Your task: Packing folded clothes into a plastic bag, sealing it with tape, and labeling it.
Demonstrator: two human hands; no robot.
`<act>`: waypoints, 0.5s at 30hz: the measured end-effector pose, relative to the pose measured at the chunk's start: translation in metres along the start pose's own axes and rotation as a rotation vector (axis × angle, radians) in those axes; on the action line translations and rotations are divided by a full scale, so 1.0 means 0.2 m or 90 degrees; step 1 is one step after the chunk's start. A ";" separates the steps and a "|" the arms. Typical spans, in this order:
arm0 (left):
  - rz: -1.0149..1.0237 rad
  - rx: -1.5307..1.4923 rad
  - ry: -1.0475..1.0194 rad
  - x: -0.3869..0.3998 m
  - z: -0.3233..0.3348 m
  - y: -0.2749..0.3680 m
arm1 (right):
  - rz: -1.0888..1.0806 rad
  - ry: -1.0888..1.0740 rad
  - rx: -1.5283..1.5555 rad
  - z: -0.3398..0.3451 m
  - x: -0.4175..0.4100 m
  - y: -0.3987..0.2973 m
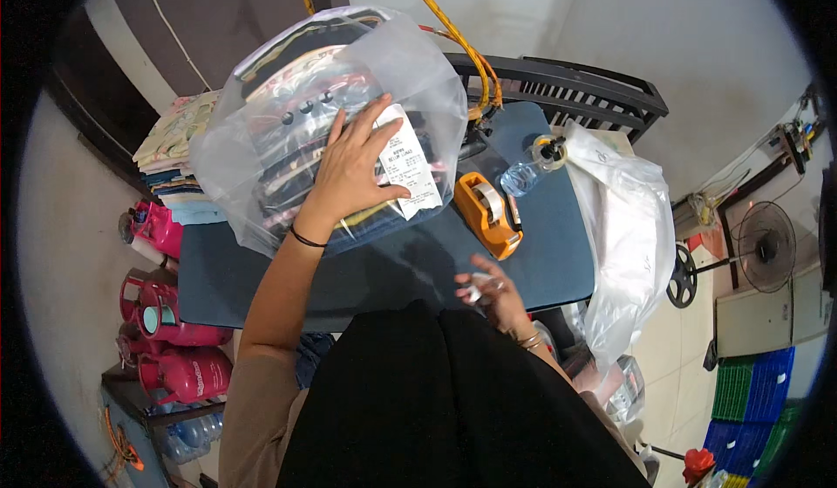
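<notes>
A clear plastic bag (412, 56) filled with a stack of folded clothes lies on the dark table (392, 272). My left hand (356, 161) rests spread on the bag, its fingers at a printed paper receipt (413, 167) that lies on the plastic. Near the table's front edge, my right hand (494, 295) has curled fingers around a small, crumpled whitish scrap (480, 286), blurred and partly hidden. An orange tape dispenser (487, 216) with a roll of tape stands right of the bag, beyond my right hand.
Folded cloths (180, 154) are piled at the table's left. A clear plastic bottle (523, 175) lies beyond the dispenser. White plastic bags (631, 226) hang over the right edge. Pink gas cylinders (193, 370) stand at the left; a fan (766, 247) is far right.
</notes>
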State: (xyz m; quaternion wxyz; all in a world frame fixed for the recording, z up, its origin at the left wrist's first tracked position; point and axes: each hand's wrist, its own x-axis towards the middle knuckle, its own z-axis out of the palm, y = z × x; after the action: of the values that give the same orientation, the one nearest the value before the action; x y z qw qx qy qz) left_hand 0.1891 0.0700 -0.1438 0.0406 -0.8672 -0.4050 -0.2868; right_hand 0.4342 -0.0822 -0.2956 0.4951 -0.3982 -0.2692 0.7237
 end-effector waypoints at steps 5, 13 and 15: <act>0.017 -0.007 0.010 0.00 0.00 0.01 | -0.195 0.237 0.060 -0.22 0.11 -0.18; 0.029 0.007 0.005 0.01 0.00 0.03 | -0.300 0.356 -0.019 -0.21 0.18 -0.39; 0.024 0.011 -0.002 -0.01 -0.01 0.04 | -0.301 0.387 0.016 -0.17 0.24 -0.39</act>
State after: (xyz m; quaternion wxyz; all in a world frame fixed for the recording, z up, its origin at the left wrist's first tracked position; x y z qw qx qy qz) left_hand 0.1942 0.0631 -0.1422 0.0527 -0.8747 -0.3911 -0.2814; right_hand 0.4935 -0.0100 -0.2671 0.7105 -0.5152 -0.1857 0.4418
